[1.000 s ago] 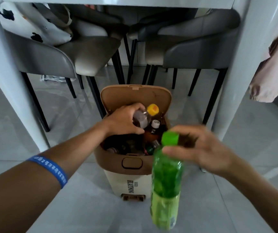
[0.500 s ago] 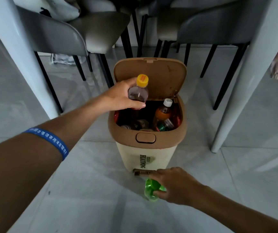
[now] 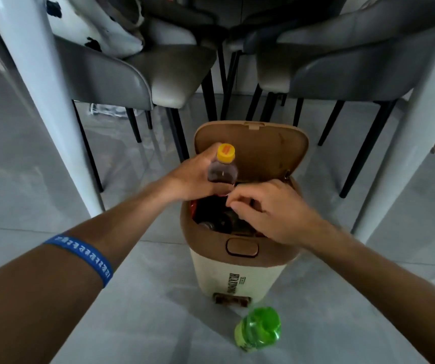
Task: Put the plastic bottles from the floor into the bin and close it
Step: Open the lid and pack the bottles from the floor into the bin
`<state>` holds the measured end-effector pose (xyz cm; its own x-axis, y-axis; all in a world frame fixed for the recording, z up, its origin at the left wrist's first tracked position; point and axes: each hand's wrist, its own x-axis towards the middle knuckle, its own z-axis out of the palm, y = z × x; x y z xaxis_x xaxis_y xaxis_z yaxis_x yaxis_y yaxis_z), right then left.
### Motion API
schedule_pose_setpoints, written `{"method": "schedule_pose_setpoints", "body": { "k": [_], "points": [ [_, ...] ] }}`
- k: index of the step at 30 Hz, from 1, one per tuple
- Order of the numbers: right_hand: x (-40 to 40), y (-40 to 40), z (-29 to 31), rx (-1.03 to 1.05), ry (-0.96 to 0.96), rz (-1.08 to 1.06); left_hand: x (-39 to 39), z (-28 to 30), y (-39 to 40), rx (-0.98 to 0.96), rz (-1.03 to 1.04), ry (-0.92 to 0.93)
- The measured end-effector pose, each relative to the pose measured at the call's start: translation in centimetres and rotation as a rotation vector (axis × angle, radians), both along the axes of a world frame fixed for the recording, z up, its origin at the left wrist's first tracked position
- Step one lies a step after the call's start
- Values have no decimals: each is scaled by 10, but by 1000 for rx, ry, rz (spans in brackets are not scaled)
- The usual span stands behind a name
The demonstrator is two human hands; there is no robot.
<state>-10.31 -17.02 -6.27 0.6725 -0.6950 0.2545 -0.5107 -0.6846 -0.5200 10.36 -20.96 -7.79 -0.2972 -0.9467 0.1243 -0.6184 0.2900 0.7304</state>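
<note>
A cream bin (image 3: 237,274) with a brown rim stands on the floor, its brown lid (image 3: 258,151) tipped up and open. Several bottles lie inside, mostly dark and partly hidden. My left hand (image 3: 192,177) grips a yellow-capped bottle (image 3: 223,166) of dark liquid upright over the bin's left rim. My right hand (image 3: 266,208) reaches into the bin's mouth, fingers curled; I cannot tell whether it holds anything. A green bottle (image 3: 258,328) stands upright on the floor just in front of the bin.
Two grey chairs (image 3: 121,74) (image 3: 342,64) with black legs stand behind the bin. White table legs (image 3: 40,101) (image 3: 408,143) flank it on both sides. A foot pedal (image 3: 230,300) sticks out at the bin's base. Grey tile floor lies all around.
My right hand set the green bottle down on the floor in front of the bin, let go, and rose to the bin's opening. My left hand kept the yellow-capped bottle over the bin.
</note>
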Motion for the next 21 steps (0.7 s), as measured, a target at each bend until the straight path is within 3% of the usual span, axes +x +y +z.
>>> {"method": "schedule_pose_setpoints", "body": {
  "k": [2, 4, 9, 16, 21],
  "points": [
    [19, -29, -10, 114, 363, 88, 5, -1, -1, -33, 13, 0],
    [36, -44, -25, 249, 599, 171, 13, -4, -2, -75, 66, -43],
    [60, -56, -42, 343, 786, 250, 19, -6, -3, -64, 100, 6],
    [38, -56, -47, 113, 578, 228, 20, -6, -2, -44, 125, 20],
    [-27, -66, -35, -7, 312, -187, 19, -1, -3, -90, 116, -34]
  ]
}}
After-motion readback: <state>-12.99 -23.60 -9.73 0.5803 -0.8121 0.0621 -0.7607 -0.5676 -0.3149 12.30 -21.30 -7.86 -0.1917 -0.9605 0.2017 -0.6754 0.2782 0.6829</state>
